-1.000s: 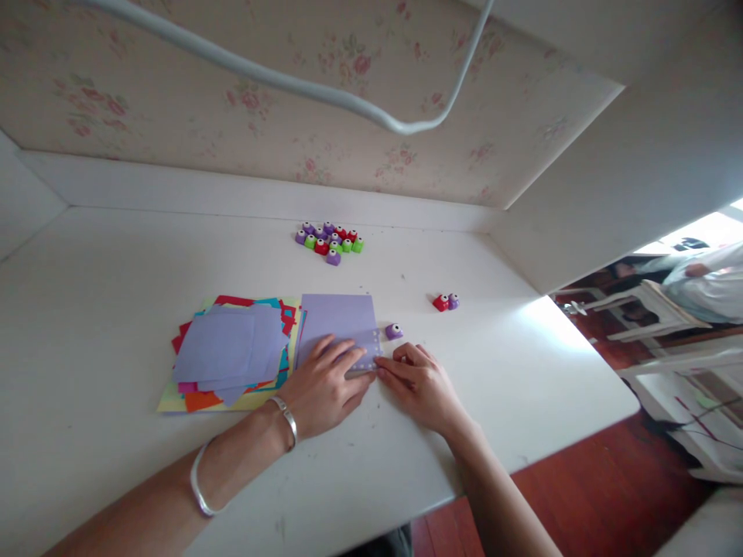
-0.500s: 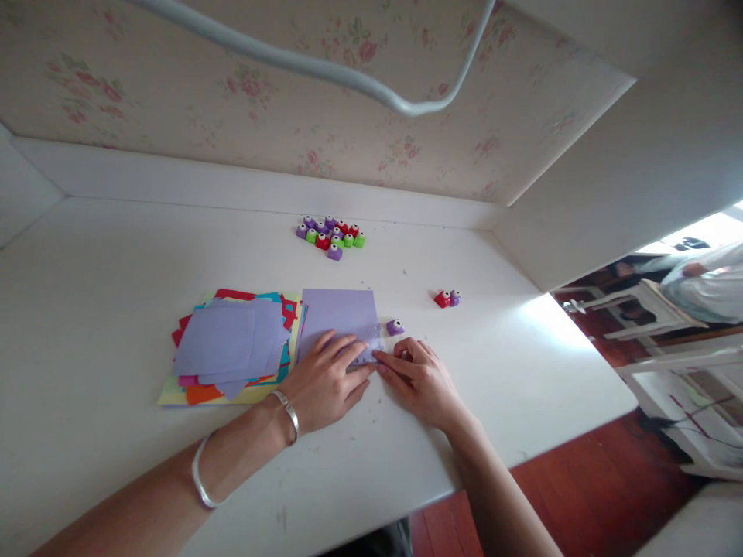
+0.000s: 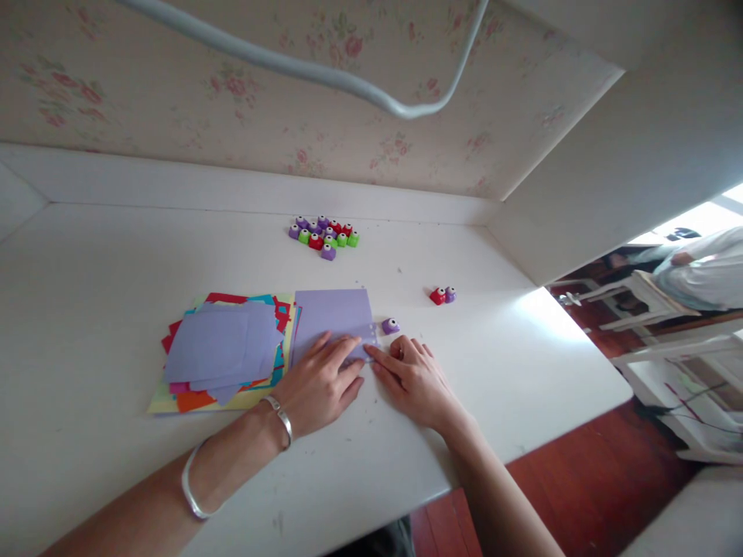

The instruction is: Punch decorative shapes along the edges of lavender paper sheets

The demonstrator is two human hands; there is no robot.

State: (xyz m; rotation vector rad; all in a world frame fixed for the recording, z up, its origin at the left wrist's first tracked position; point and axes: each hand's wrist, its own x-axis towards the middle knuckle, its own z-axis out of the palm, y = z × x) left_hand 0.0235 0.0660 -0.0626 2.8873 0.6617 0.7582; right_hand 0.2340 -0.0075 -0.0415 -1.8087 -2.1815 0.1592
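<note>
A purple sheet of paper [image 3: 333, 313] lies on the white table, with small punched holes along its right edge. My left hand [image 3: 325, 379] rests on its lower part, fingers spread over the sheet. At the lower right corner, my right hand [image 3: 415, 379] touches the paper with its stretched index fingertip; its thumb is apart below and the other fingers are curled. Nothing shows in its grip. A small purple craft punch [image 3: 391, 326] stands just right of the sheet, above my right hand. Under my left fingers, part of the paper is hidden.
Left of the sheet lies a pile of coloured papers [image 3: 220, 344], purple on top. Several purple, green and red craft punches [image 3: 322, 234] stand together near the wall. A red punch [image 3: 437, 295] and a purple one sit at the right. Someone in pale clothing [image 3: 702, 267] is at far right.
The view has shifted slightly, moving everything a little left. My left fingers have shifted a little on the sheet, and my right index fingertip has edged slightly upward at its corner.
</note>
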